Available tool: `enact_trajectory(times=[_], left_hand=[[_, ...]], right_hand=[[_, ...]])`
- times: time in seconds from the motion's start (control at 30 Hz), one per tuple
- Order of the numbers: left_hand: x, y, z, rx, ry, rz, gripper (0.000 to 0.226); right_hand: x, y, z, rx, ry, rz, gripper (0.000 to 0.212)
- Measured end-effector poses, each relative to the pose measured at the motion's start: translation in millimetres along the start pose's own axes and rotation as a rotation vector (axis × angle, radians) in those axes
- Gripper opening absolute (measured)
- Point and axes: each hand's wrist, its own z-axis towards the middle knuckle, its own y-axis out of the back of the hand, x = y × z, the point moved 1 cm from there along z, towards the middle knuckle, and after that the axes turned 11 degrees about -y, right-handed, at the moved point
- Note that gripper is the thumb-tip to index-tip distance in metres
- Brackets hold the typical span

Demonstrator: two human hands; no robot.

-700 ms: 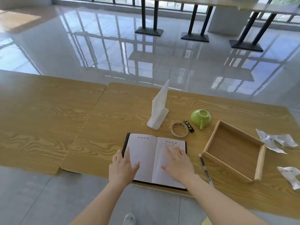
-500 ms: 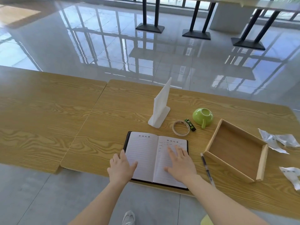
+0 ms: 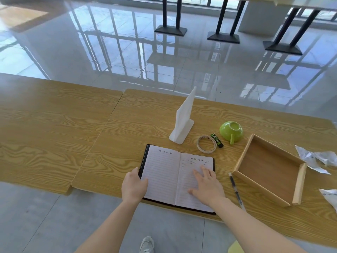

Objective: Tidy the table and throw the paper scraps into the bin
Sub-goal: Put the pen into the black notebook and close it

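Counts: 1 notebook [image 3: 164, 172], 1 pen [image 3: 236, 191], 1 tape roll [image 3: 207, 146], 1 green cup [image 3: 231, 133], 1 black-and-green stick [image 3: 217, 140], 1 white stand [image 3: 183, 123], 1 wooden tray [image 3: 268, 167], 2 paper scraps [image 3: 313, 159] far right, 2 tables [image 3: 54, 125] side by side.

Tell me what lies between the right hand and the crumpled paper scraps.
A black pen and an open light wooden tray lie between the right hand, flat on the open black-covered notebook, and the crumpled white paper scraps.

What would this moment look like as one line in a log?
notebook: open | left hand: grips its left edge | right hand: flat on right page | paper scraps: lying at right, untouched
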Motion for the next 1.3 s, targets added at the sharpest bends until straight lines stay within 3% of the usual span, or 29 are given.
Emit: enact_trajectory(times=[0.07,0.27,0.43,0.5,0.63,1.03,1.2,1.3], left_hand=[[-9,6,-6,-0.053,-0.089,-0.026,0.031],[-45,7,-34,-0.139,-0.305,-0.133,0.050],[-82,-10,-58,-0.098,-0.488,-0.201,0.052],[-94,-21,-65,-0.056,-0.553,-0.176,0.054],[-108,-43,-76,-0.009,-0.601,-0.105,0.055],[-115,-96,-87,0.154,-0.683,0.001,0.056],[-98,-116,-89,0.310,-0.708,0.345,0.065],[-83,-120,-86,0.367,-0.705,0.491,0.063]], right_hand=[[-1,5,0,0.010,0.006,0.053,0.078],[1,32,-4,-0.038,0.008,0.466,0.059],[18,68,-8,0.104,-0.015,1.012,0.049],[23,83,-9,0.111,0.004,1.111,0.049],[21,100,-11,0.000,0.013,1.015,0.061],[-31,85,8,-0.087,-0.116,0.725,0.045],[-48,69,18,-0.070,-0.170,0.666,0.011],[-54,59,22,-0.044,-0.209,0.616,0.012]])
